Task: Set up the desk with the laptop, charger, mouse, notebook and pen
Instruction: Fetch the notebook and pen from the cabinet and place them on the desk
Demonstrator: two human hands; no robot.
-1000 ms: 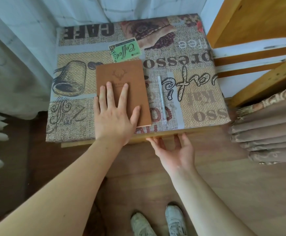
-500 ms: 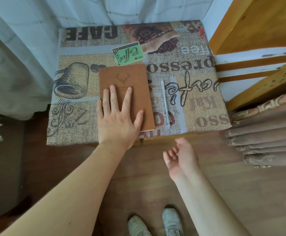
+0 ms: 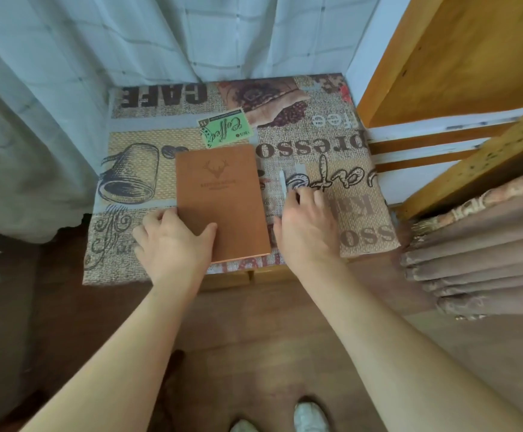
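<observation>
A brown notebook (image 3: 221, 198) with a deer-head emblem lies closed on the small desk (image 3: 363, 219), which is covered by a coffee-print cloth. My left hand (image 3: 173, 244) grips the notebook's near left corner, thumb on the cover, fingers curled at its left edge. To the right of the notebook lies a white pen (image 3: 282, 182), pointing away from me. My right hand (image 3: 305, 222) rests over the pen's near half, fingers curled around it; only the far end shows. No laptop, charger or mouse is in view.
White curtains (image 3: 129, 42) hang behind and left of the desk. Yellow wooden boards (image 3: 459, 57) stand at the right, with folded brown cloth (image 3: 487, 254) below them. A wooden floor and my white shoes (image 3: 311, 416) lie below the desk's front edge.
My left hand slid from flat on the cover to gripping the notebook's left corner. My right hand rose from below the desk edge onto the pen.
</observation>
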